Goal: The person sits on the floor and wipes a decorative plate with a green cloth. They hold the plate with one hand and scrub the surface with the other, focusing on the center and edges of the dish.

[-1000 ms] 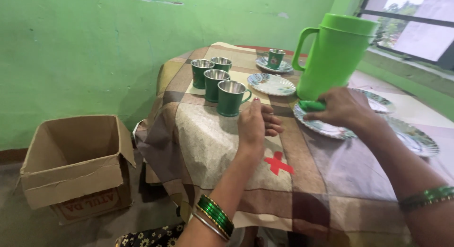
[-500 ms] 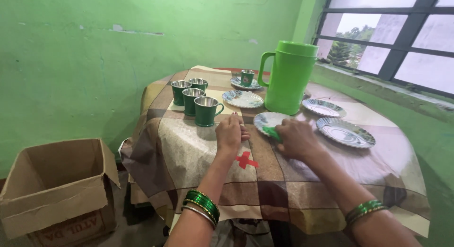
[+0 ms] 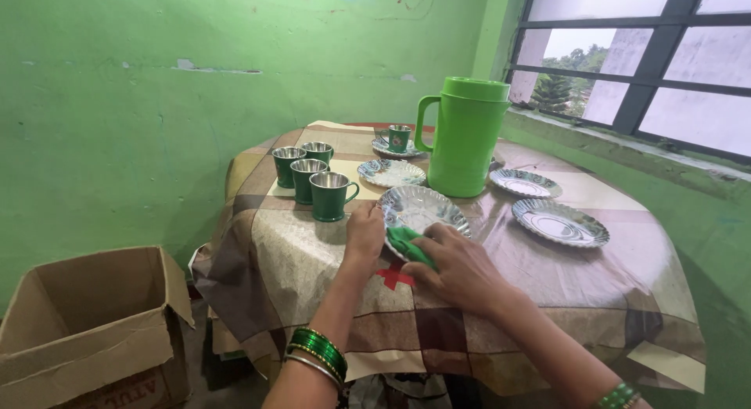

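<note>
Hands meet at the near plate [image 3: 422,208] on the counter [image 3: 547,276]. Left hand [image 3: 364,233] grips the plate's rim; right hand [image 3: 461,268] clutches a green cloth [image 3: 407,243] beside green cups [image 3: 313,178].

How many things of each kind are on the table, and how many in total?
Green cups: 5, four grouped and one on a far saucer
Patterned saucers: 5
Green jug: 1
Green cloth: 1, under the right hand
Total: 12
</note>
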